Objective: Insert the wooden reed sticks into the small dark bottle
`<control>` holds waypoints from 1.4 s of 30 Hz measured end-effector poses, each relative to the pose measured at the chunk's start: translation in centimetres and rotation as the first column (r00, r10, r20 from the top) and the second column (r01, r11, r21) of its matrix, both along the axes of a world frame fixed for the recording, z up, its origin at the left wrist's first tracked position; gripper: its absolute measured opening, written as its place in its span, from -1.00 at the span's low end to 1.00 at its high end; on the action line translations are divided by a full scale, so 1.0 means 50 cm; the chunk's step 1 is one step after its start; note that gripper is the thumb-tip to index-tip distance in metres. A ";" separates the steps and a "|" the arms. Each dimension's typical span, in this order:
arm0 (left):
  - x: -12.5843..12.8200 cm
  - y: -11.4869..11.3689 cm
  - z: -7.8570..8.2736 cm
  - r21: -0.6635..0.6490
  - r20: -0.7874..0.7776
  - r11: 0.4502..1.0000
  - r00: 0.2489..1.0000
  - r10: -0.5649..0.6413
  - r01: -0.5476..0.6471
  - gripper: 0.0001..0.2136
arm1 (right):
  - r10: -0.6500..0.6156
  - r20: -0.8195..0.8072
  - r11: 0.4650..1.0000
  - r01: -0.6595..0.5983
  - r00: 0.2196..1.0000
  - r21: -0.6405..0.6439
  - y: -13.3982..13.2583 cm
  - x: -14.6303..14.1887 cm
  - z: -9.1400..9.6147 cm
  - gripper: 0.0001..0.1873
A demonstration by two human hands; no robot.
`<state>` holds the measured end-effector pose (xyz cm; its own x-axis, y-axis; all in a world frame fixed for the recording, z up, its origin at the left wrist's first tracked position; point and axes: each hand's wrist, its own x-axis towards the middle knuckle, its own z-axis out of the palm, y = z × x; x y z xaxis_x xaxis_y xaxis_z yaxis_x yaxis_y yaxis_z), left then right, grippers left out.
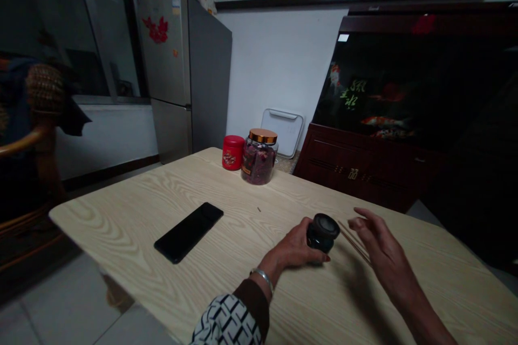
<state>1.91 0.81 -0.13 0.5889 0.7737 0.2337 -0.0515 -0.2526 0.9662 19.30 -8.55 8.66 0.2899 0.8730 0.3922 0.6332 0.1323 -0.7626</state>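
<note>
A small dark glass jar [320,241] with a round black lid [324,225] sits in my left hand [297,245], whose fingers and thumb wrap around its side. The jar is at or just above the tabletop; I cannot tell which. To the right of it hovers my right hand [378,242], fingers loosely bent and apart, with nothing visible in them. Thin wooden sticks [354,242], which look like chopsticks, run between the jar and my right hand. Their near ends are hidden behind that hand.
On the pale wood-grain table [133,199] lies a black phone [189,232]. Farther back stand a red canister [233,152] and a large clear jar of dried flowers [259,161] with a copper-coloured lid. A fridge [170,64] and a fish tank [380,86] stand beyond.
</note>
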 end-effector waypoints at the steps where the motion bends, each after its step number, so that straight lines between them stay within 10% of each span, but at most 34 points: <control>1: 0.000 -0.001 0.000 -0.003 0.001 1.000 1.000 0.002 -0.002 -0.30 | 0.083 0.000 0.996 -0.083 0.997 -0.017 0.008 -0.005 -0.004 -0.36; 7: 0.000 -0.002 0.002 -0.053 0.016 0.998 0.999 -0.031 0.032 -0.30 | 0.311 0.013 0.944 -0.307 0.950 -0.117 0.051 -0.015 -0.045 -0.33; 35: -0.002 -0.035 0.008 -0.029 0.068 0.996 0.994 -0.086 0.088 -0.39 | 0.148 -0.001 0.988 -0.147 0.989 0.045 0.027 -0.055 -0.073 -0.45; 42: -0.078 -0.095 0.013 0.198 -0.099 0.967 0.978 0.184 -0.162 -0.57 | 0.058 -0.148 0.998 -0.055 0.987 0.030 -0.025 -0.035 -0.119 -0.51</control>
